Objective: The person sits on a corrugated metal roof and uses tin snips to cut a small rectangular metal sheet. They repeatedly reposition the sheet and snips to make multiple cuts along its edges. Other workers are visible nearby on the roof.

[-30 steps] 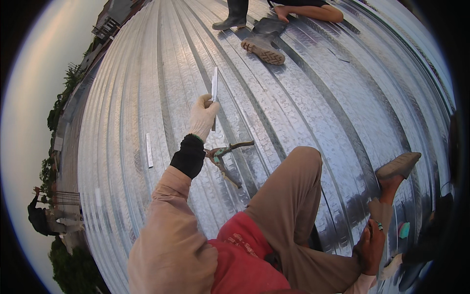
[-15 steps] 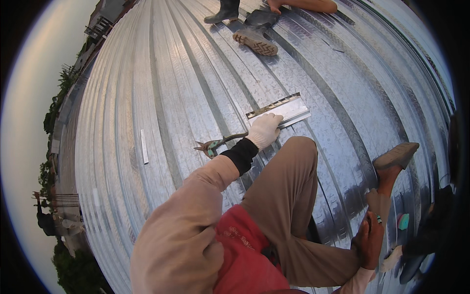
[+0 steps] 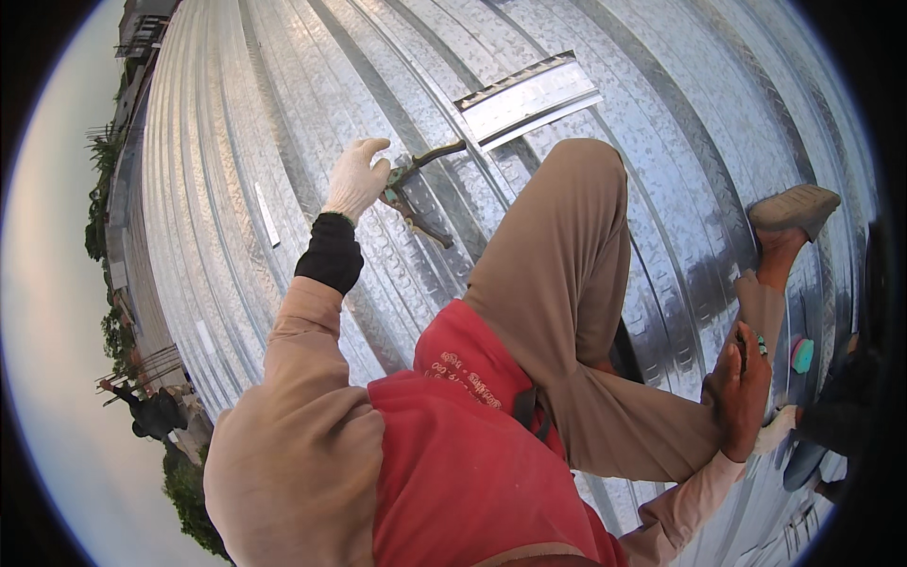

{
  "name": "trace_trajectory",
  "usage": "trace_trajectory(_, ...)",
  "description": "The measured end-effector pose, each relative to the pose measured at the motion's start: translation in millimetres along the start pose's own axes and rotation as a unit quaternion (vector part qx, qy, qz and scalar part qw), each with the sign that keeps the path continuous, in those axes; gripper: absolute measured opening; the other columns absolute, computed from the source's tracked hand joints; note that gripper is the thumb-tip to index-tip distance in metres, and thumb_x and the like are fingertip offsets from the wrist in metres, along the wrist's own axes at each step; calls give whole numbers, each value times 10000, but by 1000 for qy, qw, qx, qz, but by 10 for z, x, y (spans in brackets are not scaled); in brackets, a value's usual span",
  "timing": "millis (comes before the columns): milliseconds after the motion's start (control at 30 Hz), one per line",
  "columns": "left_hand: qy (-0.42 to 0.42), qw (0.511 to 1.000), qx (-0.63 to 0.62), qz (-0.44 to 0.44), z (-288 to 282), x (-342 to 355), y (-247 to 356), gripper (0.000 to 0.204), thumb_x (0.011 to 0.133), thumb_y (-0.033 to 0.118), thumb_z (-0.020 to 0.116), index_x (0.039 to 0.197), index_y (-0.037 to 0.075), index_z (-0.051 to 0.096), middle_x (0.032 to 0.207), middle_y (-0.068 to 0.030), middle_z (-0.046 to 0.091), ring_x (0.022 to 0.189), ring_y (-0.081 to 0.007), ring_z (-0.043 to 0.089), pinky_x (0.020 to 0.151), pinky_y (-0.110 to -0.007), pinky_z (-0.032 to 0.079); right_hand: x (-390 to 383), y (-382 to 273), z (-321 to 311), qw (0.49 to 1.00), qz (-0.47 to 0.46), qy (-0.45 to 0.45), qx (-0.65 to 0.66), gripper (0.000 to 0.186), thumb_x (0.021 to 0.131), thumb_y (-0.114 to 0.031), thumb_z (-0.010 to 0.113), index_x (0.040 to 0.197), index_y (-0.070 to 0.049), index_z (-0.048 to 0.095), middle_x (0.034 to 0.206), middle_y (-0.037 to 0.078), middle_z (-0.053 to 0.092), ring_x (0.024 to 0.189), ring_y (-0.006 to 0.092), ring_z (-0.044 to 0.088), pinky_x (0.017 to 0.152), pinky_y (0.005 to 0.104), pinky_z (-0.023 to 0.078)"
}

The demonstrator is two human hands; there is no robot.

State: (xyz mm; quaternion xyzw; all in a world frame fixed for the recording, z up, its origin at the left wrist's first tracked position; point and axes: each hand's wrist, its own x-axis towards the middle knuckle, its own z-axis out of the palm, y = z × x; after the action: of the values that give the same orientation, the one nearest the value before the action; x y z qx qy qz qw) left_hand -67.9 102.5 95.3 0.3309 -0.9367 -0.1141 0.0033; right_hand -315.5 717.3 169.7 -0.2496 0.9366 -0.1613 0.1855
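Observation:
My left hand (image 3: pixel 357 180), in a white knit glove with a black cuff, is at the jaw end of a pair of tin snips (image 3: pixel 402 180). Its thumb and forefinger are apart; I cannot tell whether they touch the tool. The snips lie on the ribbed metal roofing with their dark handles spread. A short bent piece of shiny sheet metal (image 3: pixel 529 94) lies just beyond one handle. At the right, my bare right hand (image 3: pixel 740 392) is closed around my lower leg, with a green ring-like item at the fingers.
Ribbed metal roofing (image 3: pixel 312 113) curves across the view. A thin metal strip (image 3: pixel 267 215) lies left of my gloved hand. A green and pink object (image 3: pixel 802 355) sits near a co-worker's gloved hand (image 3: pixel 777 430) at the right. Another person (image 3: pixel 156 413) is far off at left.
My left hand has left the bent sheet piece and moved left to the snips' jaw end. The view has shifted, and the co-worker's boots at the top are out of it.

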Motion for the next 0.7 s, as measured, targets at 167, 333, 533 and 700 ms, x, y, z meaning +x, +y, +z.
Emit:
trace_trajectory(167, -117, 988, 99, -21, 193, -391, -15, 713, 810, 94, 686, 1507, 72, 536, 1509, -200, 576, 1360, -440, 548, 1127, -484, 479, 38, -82, -86, 995, 67, -68, 31, 418, 1111, -260, 512, 1442, -19, 594, 1204, 242, 692, 1082, 431, 642, 976, 478, 476)
trace_trajectory(333, -47, 983, 174, 25, 372, -331, -104, 657, 818, 70, 726, 1445, 102, 535, 1227, -196, 692, 1161, -418, 658, 972, -519, 533, -1, 6, -8, 996, 58, -45, 40, 402, 1106, -262, 534, 1449, -61, 602, 1097, 239, 688, 982, 422, 638, 901, 486, 472)
trace_trajectory(533, -142, 971, 191, 33, 182, -222, -170, 363, 818, 135, 757, 1172, 79, 696, 1096, -189, 715, 1079, -419, 679, 941, -505, 536, -29, -35, -11, 998, 42, -20, 45, 375, 1084, -217, 569, 1428, -75, 612, 1125, 240, 689, 1004, 432, 640, 918, 490, 479)
trace_trajectory(700, -196, 975, 82, -59, 29, -435, -221, 316, 785, 153, 755, 1049, 17, 646, 1036, -253, 734, 990, -443, 713, 842, -503, 562, -53, -7, 37, 998, 9, 21, 56, 366, 1058, -181, 610, 1408, -74, 622, 1075, 246, 693, 1003, 437, 643, 899, 500, 490)
